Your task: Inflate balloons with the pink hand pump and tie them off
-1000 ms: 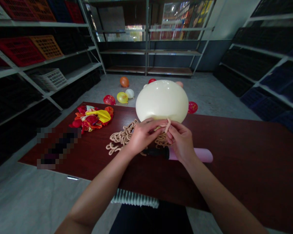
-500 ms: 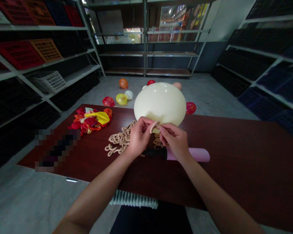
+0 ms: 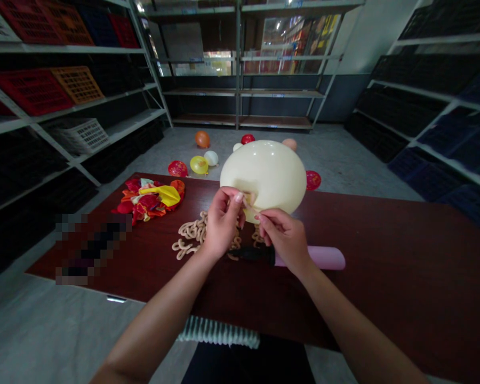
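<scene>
A large inflated cream balloon (image 3: pixel 270 173) rests in front of me above the table, its neck end toward my hands. My left hand (image 3: pixel 222 220) is closed in a pinch on a short beige cord (image 3: pixel 247 201) beside the balloon's lower side. With thumb and forefinger, my right hand (image 3: pixel 285 234) pinches a thin pale bit at the balloon's neck; fingers partly hide it. Beneath and left of my hands, a heap of beige looped cord (image 3: pixel 192 230) lies on the table. Near my right wrist is a balloon pump with a pink barrel (image 3: pixel 327 257) and black end.
Uninflated balloons in mixed colours (image 3: pixel 154 198) lie on the dark red table (image 3: pixel 384 256). Left of me on the tabletop is a blurred-out dark item (image 3: pixel 94 248). Inflated balloons, one orange (image 3: pixel 202 140), sit on the floor beyond. Shelves with crates (image 3: pixel 30 90) stand around.
My left hand has shifted slightly up and left, and my right hand slightly down, so the fingertips are farther apart. The cord now sits by my left fingertips.
</scene>
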`<act>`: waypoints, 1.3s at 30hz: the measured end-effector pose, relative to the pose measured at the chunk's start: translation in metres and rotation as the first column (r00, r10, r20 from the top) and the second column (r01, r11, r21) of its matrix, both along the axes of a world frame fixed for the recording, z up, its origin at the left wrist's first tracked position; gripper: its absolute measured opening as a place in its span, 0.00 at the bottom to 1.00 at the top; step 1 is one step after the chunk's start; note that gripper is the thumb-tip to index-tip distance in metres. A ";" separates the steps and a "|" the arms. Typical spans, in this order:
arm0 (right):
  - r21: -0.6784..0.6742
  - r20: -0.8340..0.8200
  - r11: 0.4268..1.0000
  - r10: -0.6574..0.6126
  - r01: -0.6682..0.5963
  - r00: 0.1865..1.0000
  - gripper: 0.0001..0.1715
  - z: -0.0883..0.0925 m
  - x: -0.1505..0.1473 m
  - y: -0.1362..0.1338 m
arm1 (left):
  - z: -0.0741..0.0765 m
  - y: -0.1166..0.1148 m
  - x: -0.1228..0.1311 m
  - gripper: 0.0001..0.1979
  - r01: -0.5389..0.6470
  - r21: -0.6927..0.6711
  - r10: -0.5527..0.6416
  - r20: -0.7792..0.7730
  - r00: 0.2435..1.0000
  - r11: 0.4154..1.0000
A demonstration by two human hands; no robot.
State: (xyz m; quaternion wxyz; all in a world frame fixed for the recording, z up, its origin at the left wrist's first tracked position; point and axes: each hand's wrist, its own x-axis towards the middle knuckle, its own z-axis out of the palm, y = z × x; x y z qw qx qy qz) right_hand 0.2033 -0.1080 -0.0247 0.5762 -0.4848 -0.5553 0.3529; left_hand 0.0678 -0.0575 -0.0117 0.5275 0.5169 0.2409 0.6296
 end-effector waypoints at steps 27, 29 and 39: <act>0.106 0.391 0.994 -0.079 0.040 0.917 0.15 -0.002 0.005 0.002 | 0.009 0.007 -0.007 0.16 0.226 -0.307 -0.087 0.406 0.910 0.925; 0.093 0.376 0.995 -0.057 0.024 0.925 0.15 -0.004 0.005 0.003 | 0.008 0.008 -0.007 0.17 0.212 -0.298 -0.087 0.384 0.919 0.931; 0.173 0.193 0.980 -0.131 0.098 0.972 0.17 -0.009 0.016 0.010 | -0.003 -0.006 -0.013 0.11 -0.291 0.436 0.386 -0.146 0.911 0.852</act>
